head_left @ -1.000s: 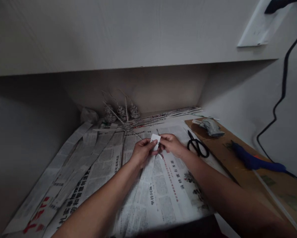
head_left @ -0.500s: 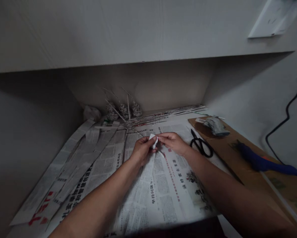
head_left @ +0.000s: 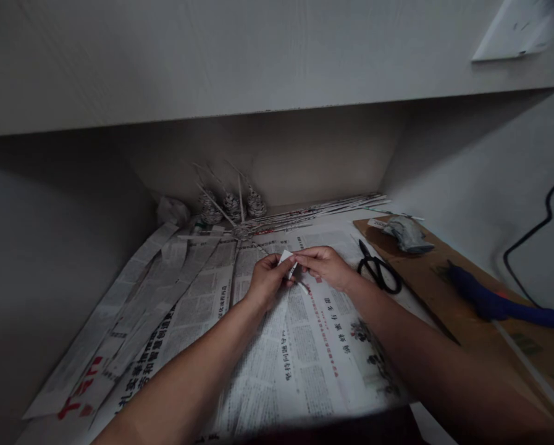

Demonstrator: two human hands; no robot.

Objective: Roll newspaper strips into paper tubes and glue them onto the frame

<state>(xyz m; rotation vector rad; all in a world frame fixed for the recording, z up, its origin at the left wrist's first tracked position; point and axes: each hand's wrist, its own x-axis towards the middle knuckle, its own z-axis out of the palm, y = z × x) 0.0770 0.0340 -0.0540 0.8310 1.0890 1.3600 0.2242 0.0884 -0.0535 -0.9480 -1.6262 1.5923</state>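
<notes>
My left hand point(head_left: 268, 279) pinches a newspaper strip point(head_left: 286, 256), whose pale end stands up between thumb and fingers. From the other side, the fingertips of my right hand point(head_left: 323, 266) close on the same strip's edge. A thin paper stick point(head_left: 302, 287) pokes out below the fingers, and a slender length also shows at the upper left of the left hand. How the strip and stick join is hidden by my fingers. Both hands are held over spread newspaper point(head_left: 299, 346) printed with columns of text.
Cut newspaper strips point(head_left: 133, 296) lie at left. Behind stand several small woven paper pieces point(head_left: 257, 204) beside a bundle of rolled paper sticks point(head_left: 314, 213). Black scissors point(head_left: 378, 272) rest at right, near cardboard point(head_left: 425, 290) bearing a blue glue gun point(head_left: 494, 300) and a crumpled grey item point(head_left: 406, 233).
The strip's pale end has turned slightly between my fingers and shows more of its blank face. My hands stay nearly in place, while the view has shifted a little.
</notes>
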